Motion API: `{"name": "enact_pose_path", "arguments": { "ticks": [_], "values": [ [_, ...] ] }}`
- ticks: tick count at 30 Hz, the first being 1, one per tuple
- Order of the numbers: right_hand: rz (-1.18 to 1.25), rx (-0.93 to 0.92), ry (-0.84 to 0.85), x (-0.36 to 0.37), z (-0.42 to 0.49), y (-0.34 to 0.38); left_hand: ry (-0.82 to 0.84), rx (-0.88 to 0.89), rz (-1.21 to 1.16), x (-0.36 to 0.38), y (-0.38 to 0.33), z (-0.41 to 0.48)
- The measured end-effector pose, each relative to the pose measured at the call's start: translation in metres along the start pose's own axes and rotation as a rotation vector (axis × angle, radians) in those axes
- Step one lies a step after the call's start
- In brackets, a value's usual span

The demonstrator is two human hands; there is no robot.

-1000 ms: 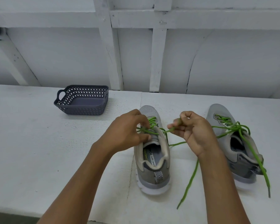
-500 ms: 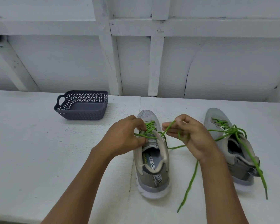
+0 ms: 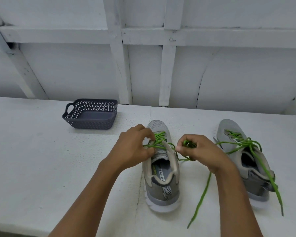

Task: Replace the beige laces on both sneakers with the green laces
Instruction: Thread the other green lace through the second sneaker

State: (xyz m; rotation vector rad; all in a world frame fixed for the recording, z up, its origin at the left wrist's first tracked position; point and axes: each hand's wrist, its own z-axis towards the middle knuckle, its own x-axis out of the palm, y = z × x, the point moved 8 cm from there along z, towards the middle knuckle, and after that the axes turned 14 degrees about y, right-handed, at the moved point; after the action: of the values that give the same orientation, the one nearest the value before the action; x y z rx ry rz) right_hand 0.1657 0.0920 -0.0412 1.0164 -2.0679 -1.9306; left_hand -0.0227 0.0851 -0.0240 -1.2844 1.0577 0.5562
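The left sneaker (image 3: 161, 182) and right sneaker (image 3: 253, 177) are standing side by side on the table (image 3: 32, 159), toes toward the wall (image 3: 75, 74) behind. The basket (image 3: 92, 124) is sitting farther back, to their left. The left hand (image 3: 135, 147) is lying over the left sneaker, the right hand (image 3: 200, 151) between the two, both pinching its lace (image 3: 161, 135).

A dark grey lattice-sided basket (image 3: 91, 115) with a handle sits on the white worktop (image 3: 32, 151), before a white-framed wall (image 3: 229, 74).
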Motion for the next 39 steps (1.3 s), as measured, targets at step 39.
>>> {"name": "enact_pose_path", "arguments": {
  "ticks": [39],
  "values": [
    [-0.195,0.061,0.056,-0.002,0.011,0.000,0.160,0.173,0.099,-0.001,-0.026,0.008]
  ]
}}
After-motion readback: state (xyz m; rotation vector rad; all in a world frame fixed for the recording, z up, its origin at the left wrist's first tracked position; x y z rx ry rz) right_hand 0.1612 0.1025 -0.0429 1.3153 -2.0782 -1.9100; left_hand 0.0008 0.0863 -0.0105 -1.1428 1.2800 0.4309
